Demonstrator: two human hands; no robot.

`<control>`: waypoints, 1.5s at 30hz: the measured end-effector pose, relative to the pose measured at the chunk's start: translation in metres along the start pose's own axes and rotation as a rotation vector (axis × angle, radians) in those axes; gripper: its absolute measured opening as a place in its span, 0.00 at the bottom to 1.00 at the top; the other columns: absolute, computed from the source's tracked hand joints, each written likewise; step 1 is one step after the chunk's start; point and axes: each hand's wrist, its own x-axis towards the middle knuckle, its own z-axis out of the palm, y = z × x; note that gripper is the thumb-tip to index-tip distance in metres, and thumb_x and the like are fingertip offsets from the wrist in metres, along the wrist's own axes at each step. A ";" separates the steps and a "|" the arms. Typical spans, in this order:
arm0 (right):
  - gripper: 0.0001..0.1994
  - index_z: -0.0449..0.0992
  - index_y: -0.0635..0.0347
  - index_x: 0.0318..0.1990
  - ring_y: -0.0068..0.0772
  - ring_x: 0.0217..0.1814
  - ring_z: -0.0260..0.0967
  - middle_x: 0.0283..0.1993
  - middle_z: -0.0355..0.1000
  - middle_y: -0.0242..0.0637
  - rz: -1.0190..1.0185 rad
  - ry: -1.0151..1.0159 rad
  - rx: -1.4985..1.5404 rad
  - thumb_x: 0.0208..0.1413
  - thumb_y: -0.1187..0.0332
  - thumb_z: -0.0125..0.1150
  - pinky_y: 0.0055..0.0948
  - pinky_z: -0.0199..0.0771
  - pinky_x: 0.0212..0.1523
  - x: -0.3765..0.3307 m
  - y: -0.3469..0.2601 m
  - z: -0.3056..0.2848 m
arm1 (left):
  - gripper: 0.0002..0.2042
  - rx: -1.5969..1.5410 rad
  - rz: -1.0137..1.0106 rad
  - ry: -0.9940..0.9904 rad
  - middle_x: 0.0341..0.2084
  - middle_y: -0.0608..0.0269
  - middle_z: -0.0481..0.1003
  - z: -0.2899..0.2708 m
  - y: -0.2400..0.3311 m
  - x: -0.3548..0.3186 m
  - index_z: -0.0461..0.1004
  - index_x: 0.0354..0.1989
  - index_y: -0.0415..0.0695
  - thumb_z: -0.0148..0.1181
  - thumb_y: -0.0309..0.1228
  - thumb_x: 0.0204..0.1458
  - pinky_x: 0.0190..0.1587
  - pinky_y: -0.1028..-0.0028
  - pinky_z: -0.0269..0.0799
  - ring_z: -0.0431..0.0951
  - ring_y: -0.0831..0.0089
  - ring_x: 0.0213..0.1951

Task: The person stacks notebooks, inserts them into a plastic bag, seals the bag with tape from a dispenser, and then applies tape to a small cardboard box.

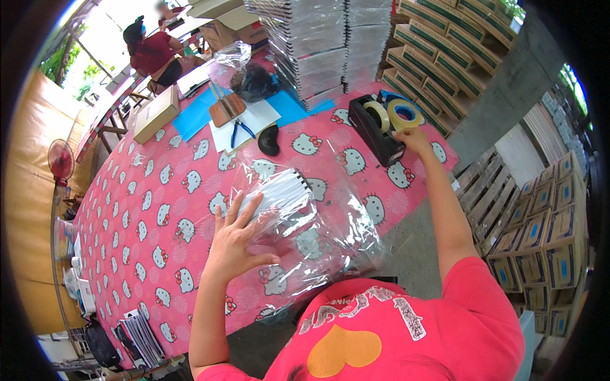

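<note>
My left hand (pixel 236 238) lies with its fingers spread on a clear plastic wrapper (pixel 346 232). Under the plastic is a white spiral-bound notebook (pixel 283 195) with black binding at its upper right corner. My right hand (pixel 414 140) reaches out to the far right, its fingers closed beside a black tape dispenser (pixel 381 143) and a yellowish tape roll (pixel 413 120) on a blue holder. Whatever those fingers pinch, perhaps a tape end, is too small to make out.
Beyond the notebook lie blue-handled pliers (pixel 242 132), a wooden block (pixel 227 110) and a black curved object (pixel 269 140). Tall stacks of plastic-wrapped spiral notebooks (pixel 321 54) stand at the back of the pink patterned table (pixel 210 162). Cartons (pixel 540 235) are piled right; another person (pixel 152 54) sits far left.
</note>
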 end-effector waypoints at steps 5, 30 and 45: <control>0.14 0.78 0.61 0.29 0.33 0.29 0.71 0.24 0.74 0.39 -0.103 0.165 0.126 0.44 0.58 0.65 0.31 0.69 0.35 -0.017 0.002 -0.007 | 0.44 -0.004 0.007 -0.001 0.63 0.68 0.55 -0.002 0.000 0.002 0.66 0.56 0.62 0.67 0.58 0.22 0.62 0.41 0.38 0.46 0.56 0.66; 0.26 0.77 0.62 0.33 0.40 0.41 0.72 0.37 0.74 0.41 -0.775 -0.462 -0.704 0.30 0.49 0.71 0.34 0.71 0.43 -0.130 -0.292 -0.003 | 0.47 -0.069 0.033 0.154 0.67 0.66 0.45 0.012 -0.016 -0.014 0.59 0.61 0.66 0.68 0.58 0.23 0.62 0.40 0.33 0.34 0.47 0.67; 0.17 0.71 0.63 0.49 0.25 0.41 0.70 0.39 0.74 0.37 -0.539 -0.533 0.468 0.50 0.72 0.61 0.23 0.68 0.41 -0.115 -0.248 0.057 | 0.16 -0.652 -0.350 0.859 0.44 0.56 0.75 -0.004 -0.035 0.007 0.75 0.43 0.40 0.64 0.33 0.47 0.52 0.71 0.65 0.72 0.66 0.50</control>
